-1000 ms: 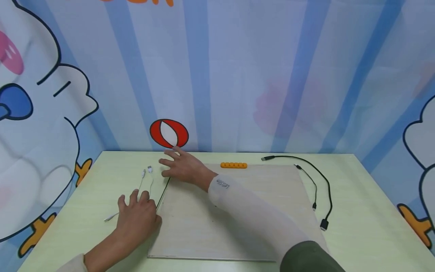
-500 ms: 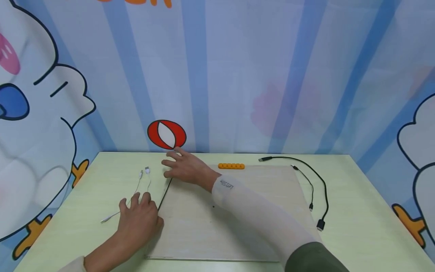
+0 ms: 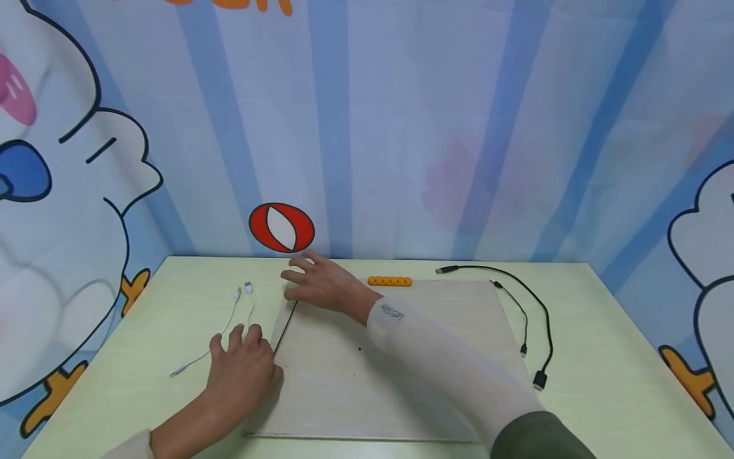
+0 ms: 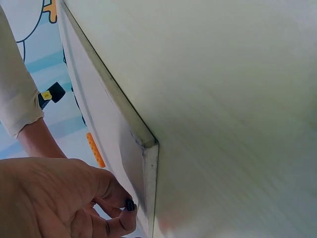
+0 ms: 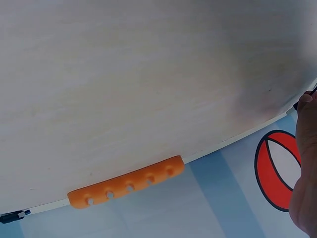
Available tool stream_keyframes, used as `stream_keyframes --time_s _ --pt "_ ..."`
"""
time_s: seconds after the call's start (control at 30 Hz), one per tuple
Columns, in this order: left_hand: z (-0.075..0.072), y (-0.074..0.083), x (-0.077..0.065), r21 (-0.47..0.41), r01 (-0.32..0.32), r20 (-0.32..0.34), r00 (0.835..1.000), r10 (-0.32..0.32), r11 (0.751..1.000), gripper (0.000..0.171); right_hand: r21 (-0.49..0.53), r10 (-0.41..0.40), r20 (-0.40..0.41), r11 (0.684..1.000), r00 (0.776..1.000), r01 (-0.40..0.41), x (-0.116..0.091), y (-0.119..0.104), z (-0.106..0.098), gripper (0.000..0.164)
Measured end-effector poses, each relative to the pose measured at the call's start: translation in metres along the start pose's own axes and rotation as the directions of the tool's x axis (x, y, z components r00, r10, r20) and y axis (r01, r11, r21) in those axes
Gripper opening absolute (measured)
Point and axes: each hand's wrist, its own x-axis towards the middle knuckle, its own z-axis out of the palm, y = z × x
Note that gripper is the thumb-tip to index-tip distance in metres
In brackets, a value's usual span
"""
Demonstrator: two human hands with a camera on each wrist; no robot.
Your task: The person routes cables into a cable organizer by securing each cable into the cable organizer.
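A thin black cable [image 3: 285, 327] runs nearly straight between the two hands, above the left side of a pale flat board [image 3: 413, 382]. My left hand [image 3: 243, 373] pinches its near end; in the left wrist view a black plug [image 4: 130, 205] shows between thumb and fingertip. At the far left corner of the board, my right hand [image 3: 325, 285] pinches the other end, and a dark bit of it shows by the thumb in the right wrist view. An orange cable holder [image 3: 390, 281] with a row of slots lies at the board's far edge.
Left of the board lie a white cable [image 3: 197, 360] and a white USB plug [image 3: 248, 288], partly hidden by the left hand. To the right are a short black cable [image 3: 524, 315] and a longer, thicker black cable [image 3: 547, 312]. A printed curtain [image 3: 395, 127] hangs behind the table.
Both hands have shifted a little to the right, carrying the black cable from the board's left edge inward over the board. The other cables and the orange holder stay put.
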Motion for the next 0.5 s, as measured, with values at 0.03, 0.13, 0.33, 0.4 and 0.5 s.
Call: stream_keyframes --time_s 0.03,0.13,0.33,0.4,0.5 --pt "0.000 0.001 0.000 0.001 0.001 0.003 1.000 -0.001 1.000 0.025 -0.001 -0.003 0.001 1.000 1.000 0.003 -0.001 0.000 0.000 0.051" --pt "0.000 0.003 0.001 -0.004 0.001 0.010 1.000 -0.001 1.000 0.026 0.000 -0.010 0.003 1.000 1.000 0.010 -0.004 0.002 0.001 0.052" --pt "0.000 0.009 0.003 0.000 -0.013 0.016 1.000 0.013 1.000 0.030 0.013 -0.007 0.015 1.000 1.000 0.007 -0.009 0.005 0.004 0.050" --pt "0.000 0.012 0.004 -0.001 -0.016 0.023 1.000 0.016 1.000 0.031 0.010 -0.011 0.016 1.000 1.000 0.011 -0.010 0.006 0.006 0.049" --pt "0.000 0.014 0.004 -0.009 -0.019 0.029 0.999 0.020 1.000 0.031 0.002 -0.018 0.016 1.000 1.000 0.018 -0.012 0.006 0.008 0.049"
